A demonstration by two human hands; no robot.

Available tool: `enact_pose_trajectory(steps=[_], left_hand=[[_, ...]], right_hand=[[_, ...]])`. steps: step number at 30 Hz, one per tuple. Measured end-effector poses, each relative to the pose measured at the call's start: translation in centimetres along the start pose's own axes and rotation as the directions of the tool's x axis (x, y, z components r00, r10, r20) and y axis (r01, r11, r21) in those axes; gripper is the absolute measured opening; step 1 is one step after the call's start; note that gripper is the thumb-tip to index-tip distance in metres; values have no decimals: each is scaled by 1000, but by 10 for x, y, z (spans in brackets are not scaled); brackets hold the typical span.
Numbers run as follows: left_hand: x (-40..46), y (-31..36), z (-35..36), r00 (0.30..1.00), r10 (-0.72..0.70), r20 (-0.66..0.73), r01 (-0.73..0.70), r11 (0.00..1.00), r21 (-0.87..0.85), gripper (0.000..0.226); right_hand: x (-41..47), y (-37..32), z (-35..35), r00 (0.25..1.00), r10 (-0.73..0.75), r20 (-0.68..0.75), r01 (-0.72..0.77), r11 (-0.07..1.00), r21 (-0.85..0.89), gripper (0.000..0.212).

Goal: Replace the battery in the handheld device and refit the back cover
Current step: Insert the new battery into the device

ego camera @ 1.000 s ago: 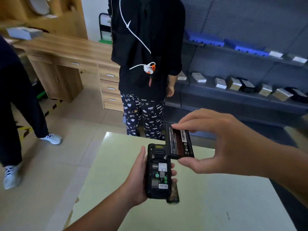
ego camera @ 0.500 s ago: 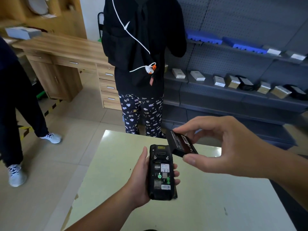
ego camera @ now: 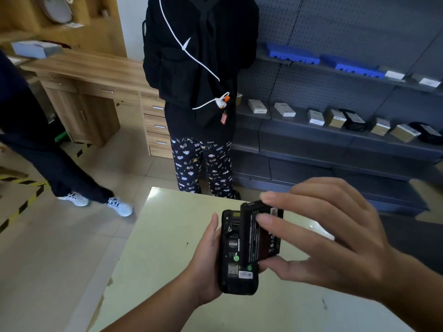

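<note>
Step in hand: seating the battery; cover not refitted yet, by the look of the open back.

Left hand [ego camera: 206, 267] wraps the handheld device [ego camera: 233, 252] from its left side, thumb along the left edge, fingers hidden behind it. The device is held above the table [ego camera: 167, 236], back side up, compartment open. Right hand [ego camera: 328, 238] pinches the battery [ego camera: 262, 233]: thumb under its near edge, index fingertip on the far top corner, middle fingertip on the label face, other fingers loosely curled. The battery is tilted, its left long edge down against the compartment's right part, its right side lifted and overhanging the device.

Next move, as a judgement: line the battery's contact end up with the compartment's contacts, lower the raised side flat, press until it seats. Left hand needs a firm hold against that push. Which end carries the contacts, cannot tell.

Back cover: not clearly seen in this view.

Materials and shapes: device is a black, thick, rounded-corner slab, matte plastic; the open bay shows small metal slots, white labels, and two green round stickers. Battery is a flat black rectangle, slightly glossy, with printed white text and a pale label strip. Table top is pale yellow-green, smooth, scuffed, with chipping along its left edge.
</note>
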State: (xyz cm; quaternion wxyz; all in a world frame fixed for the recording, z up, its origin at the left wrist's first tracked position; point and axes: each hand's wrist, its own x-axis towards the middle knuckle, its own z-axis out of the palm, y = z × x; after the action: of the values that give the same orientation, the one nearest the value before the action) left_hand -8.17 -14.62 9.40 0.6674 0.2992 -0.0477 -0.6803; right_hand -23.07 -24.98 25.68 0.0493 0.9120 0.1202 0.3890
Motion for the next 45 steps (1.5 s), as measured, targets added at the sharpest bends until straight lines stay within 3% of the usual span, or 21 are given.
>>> enact_pose_trajectory(steps=[9,11,13,15,18,26,32,39,45], left_hand=[[7,-1,2,1000,-12,15,12,1000,25,69],[6,-4,-2,1000,28,9,-28,999,24,79],[4,-4,-4,998,56,-2,-56,998,26,81],[1,-2,-4,998,49,-48,-46,998,49,77],[-1,2,-3,995,18,-93,-15,999,38,77],[-6,4,-7,985,29,-168,-14,996,90,75],[-12,3,-9,984,1,-176,23,991,134,74],[-19,1,-15,987,-16,-157,35,992,117,77],[-21,5,-21,991,-10,-136,21,997,78,81]], right_hand=[[-2,-4,-5,998,22,54,-24,999,28,57],[-10,-4,0,970,165,180,-189,973,130,55],[-21,-9,9,862,346,371,-450,859,244,59],[-36,-18,20,756,394,522,-574,783,241,62],[-52,-29,36,693,347,632,-564,807,176,58],[-52,-35,48,625,312,715,-506,860,68,58],[-48,-34,57,559,331,760,-541,840,32,63],[-43,-42,66,529,350,773,-512,858,-38,61],[-40,-38,78,499,402,768,-589,807,-40,63]])
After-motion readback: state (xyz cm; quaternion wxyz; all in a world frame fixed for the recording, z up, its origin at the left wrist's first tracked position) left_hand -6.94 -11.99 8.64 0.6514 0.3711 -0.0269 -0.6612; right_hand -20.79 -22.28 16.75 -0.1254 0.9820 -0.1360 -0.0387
